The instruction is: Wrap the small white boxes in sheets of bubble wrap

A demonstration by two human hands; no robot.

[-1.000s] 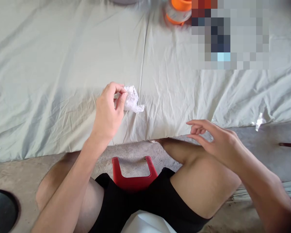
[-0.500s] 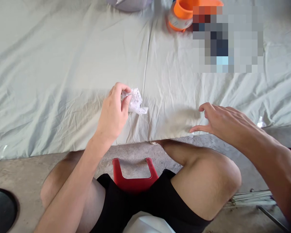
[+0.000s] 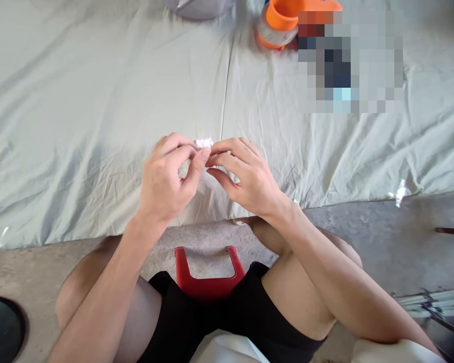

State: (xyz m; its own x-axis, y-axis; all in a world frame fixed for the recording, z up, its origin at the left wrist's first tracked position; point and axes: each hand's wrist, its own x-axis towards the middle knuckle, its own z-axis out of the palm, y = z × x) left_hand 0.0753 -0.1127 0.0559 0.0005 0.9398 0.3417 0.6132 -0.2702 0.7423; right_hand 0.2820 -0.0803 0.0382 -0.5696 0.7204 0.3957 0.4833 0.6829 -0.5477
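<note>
My left hand pinches a small bundle of crumpled clear plastic wrap between thumb and fingers, just above the cloth-covered table. Only the bundle's whitish upper part shows; the fingers cover the rest. My right hand meets the left from the right side, its bent fingertips at the plastic beside the left thumb. The right thumb sits just below its index finger, with a narrow gap showing. Whether anything else is inside the plastic is hidden.
A wrinkled pale cloth covers the table. Shiny clear strips hang at its front edge. An orange container stands at the back beside a pixelated patch, and a grey object sits left of it. A red stool is beneath me.
My right hand has moved left from the table's front edge to the plastic. The bundle now looks smaller, more gathered in my left fingers.
</note>
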